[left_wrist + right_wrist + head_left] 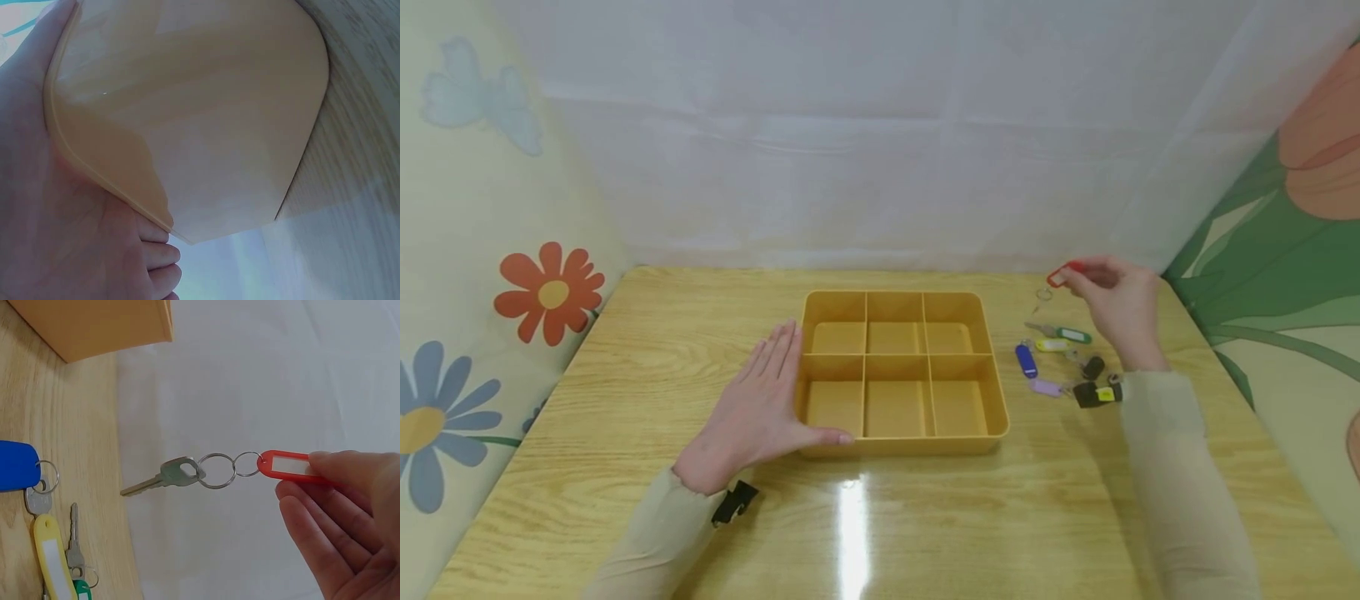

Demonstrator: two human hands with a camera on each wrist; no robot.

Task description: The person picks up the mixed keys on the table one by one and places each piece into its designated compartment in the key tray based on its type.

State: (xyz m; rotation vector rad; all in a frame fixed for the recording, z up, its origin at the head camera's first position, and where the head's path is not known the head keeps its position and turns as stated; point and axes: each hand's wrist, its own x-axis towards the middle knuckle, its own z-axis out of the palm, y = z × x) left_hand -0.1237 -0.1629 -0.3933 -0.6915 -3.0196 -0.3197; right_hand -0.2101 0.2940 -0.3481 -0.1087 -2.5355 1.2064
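Note:
My right hand (1123, 304) pinches a red key tag (290, 465) between thumb and fingers, raised over the back right of the table. Two linked metal rings (216, 470) join the tag to a silver key (178, 474), which dangles free. My left hand (760, 408) rests against the left side of a yellow tray (898, 446) with six compartments. Its fingers lie straight along the side wall, and the thumb reaches over the front rim. In the left wrist view the tray's outer wall (212, 125) fills most of the picture.
Right of the tray lie several tagged keys: a blue tag (1026, 361), a yellow tag (1052, 344), a green tag (1073, 335) and a purple tag (1046, 387). White cloth (880, 167) hangs behind the wooden table (677, 333); flower-printed panels stand at both sides.

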